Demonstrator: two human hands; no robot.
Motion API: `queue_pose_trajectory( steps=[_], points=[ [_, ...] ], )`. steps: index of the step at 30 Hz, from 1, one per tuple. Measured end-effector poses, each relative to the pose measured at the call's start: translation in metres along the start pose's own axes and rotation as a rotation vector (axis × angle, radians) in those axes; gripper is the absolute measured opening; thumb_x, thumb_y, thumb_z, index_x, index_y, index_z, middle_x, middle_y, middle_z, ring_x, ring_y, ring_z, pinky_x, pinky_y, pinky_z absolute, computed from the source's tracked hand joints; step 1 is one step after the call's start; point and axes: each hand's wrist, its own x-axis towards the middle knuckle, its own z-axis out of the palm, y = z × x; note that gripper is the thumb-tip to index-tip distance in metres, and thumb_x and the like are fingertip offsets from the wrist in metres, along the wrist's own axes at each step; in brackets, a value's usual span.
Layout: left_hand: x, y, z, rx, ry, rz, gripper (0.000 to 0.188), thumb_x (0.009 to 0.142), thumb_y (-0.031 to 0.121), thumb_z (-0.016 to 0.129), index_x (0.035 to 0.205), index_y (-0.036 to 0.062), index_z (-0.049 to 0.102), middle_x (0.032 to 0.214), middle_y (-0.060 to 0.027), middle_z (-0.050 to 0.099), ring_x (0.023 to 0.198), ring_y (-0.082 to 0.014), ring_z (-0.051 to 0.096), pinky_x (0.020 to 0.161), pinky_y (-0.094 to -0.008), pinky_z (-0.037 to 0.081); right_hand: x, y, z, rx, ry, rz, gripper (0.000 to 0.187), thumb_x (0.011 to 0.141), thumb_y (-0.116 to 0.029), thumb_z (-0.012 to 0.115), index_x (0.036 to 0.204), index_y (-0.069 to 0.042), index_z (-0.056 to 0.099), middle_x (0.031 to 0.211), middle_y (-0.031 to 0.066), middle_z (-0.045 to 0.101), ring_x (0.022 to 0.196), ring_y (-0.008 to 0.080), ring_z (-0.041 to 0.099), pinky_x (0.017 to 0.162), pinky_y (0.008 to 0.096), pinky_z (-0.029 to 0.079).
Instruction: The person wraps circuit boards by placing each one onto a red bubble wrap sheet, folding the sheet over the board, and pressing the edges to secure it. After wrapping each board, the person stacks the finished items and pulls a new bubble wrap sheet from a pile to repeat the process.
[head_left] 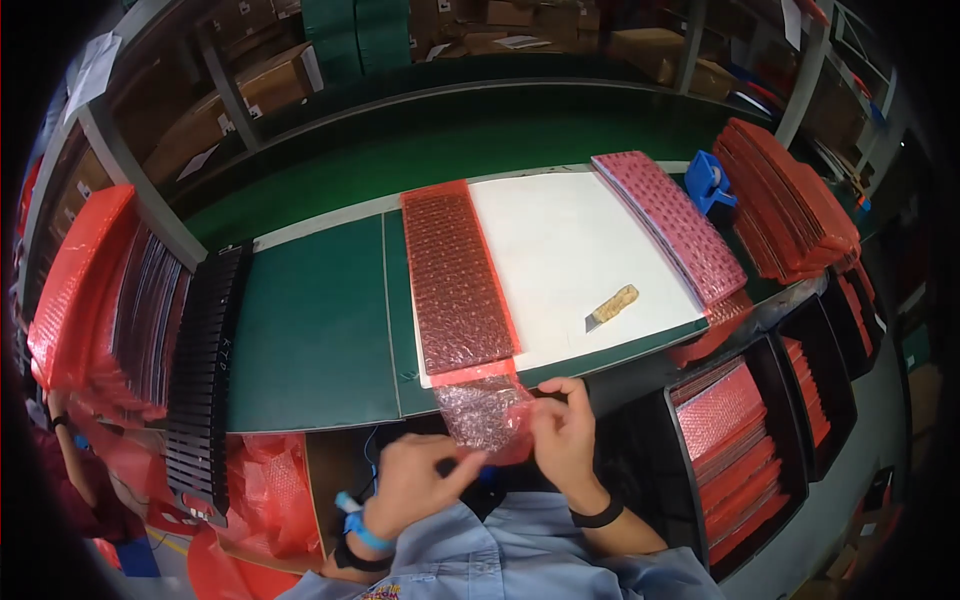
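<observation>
A red bubble-wrap bag (458, 275) with a flat, dark rectangular item inside lies lengthwise on the table, its loose clear-pink end (484, 412) hanging over the front edge. My right hand (568, 440) pinches the right corner of that end between thumb and fingers. At the lower left corner my left hand (422, 482) is closed, thumb and fingertips on the film. A blue band and a dark band circle my left wrist; a black band is on the right one. Beyond my right hand, a short blade with a tape-wrapped yellowish handle (614, 306) rests on the white sheet (555, 235).
A pile of pink bubble-wrapped packs (672, 225), a blue tape dispenser (708, 184) and stacked red bags (785, 205) stand to the right. Black bins (790, 440) hold more packs below. Leftward are a black slotted rack (205, 370), stacked panels (150, 320) and a person's arm (72, 455).
</observation>
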Motion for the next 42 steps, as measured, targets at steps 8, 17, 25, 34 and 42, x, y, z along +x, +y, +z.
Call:
queue_pose_trajectory(
  steps=[8, 17, 25, 34, 42],
  points=[
    [0.093, 0.034, -0.034, 0.434, 0.337, 0.367, 0.027, 0.069, 0.008, 0.077, 0.094, 0.0046, 0.067, 0.090, -0.0090, 0.066, 0.088, -0.0299, 0.062, 0.073, -0.0371, 0.051, -0.001, -0.016, 0.001, -0.110, -0.090, -0.016, 0.020, 0.093, -0.006, 0.060, 0.108, 0.000, 0.048, 0.078, 0.0108, 0.069, 0.066, 0.0126, 0.065, 0.057, 0.0261, 0.048],
    [0.109, 0.027, -0.024, 0.492, 0.199, 0.401, 0.038, 0.070, 0.017, 0.077, 0.106, 0.0082, 0.067, 0.102, -0.0067, 0.068, 0.094, -0.0263, 0.063, 0.077, -0.0365, 0.052, 0.000, 0.002, 0.001, 0.082, 0.044, -0.018, 0.014, 0.098, -0.002, 0.048, 0.112, 0.000, 0.047, 0.088, 0.0069, 0.056, 0.066, 0.0073, 0.050, 0.058, 0.0223, 0.042],
    [0.117, 0.020, -0.021, 0.444, 0.202, 0.402, 0.031, 0.070, 0.018, 0.080, 0.098, 0.0071, 0.072, 0.095, -0.0084, 0.070, 0.087, -0.0263, 0.066, 0.074, -0.0353, 0.055, -0.006, 0.013, 0.002, -0.061, 0.065, -0.135, 0.015, 0.100, -0.007, 0.047, 0.113, 0.001, 0.048, 0.089, 0.0068, 0.056, 0.068, 0.0071, 0.050, 0.059, 0.0233, 0.041],
    [0.113, 0.025, -0.030, 0.469, 0.200, 0.434, 0.027, 0.071, 0.015, 0.076, 0.097, 0.0087, 0.071, 0.097, -0.0050, 0.069, 0.088, -0.0243, 0.064, 0.073, -0.0360, 0.053, -0.004, 0.009, -0.002, -0.104, 0.017, -0.114, 0.016, 0.100, -0.011, 0.051, 0.113, -0.001, 0.049, 0.080, 0.0137, 0.060, 0.057, 0.0230, 0.059, 0.053, 0.0322, 0.045],
    [0.109, 0.027, -0.032, 0.535, 0.123, 0.403, 0.027, 0.071, 0.015, 0.076, 0.097, 0.0078, 0.072, 0.101, -0.0062, 0.068, 0.090, -0.0247, 0.064, 0.076, -0.0360, 0.053, -0.005, 0.009, -0.002, -0.076, 0.015, -0.128, 0.014, 0.100, -0.007, 0.049, 0.112, 0.001, 0.048, 0.081, 0.0050, 0.056, 0.062, 0.0073, 0.050, 0.055, 0.0226, 0.041]
  ],
)
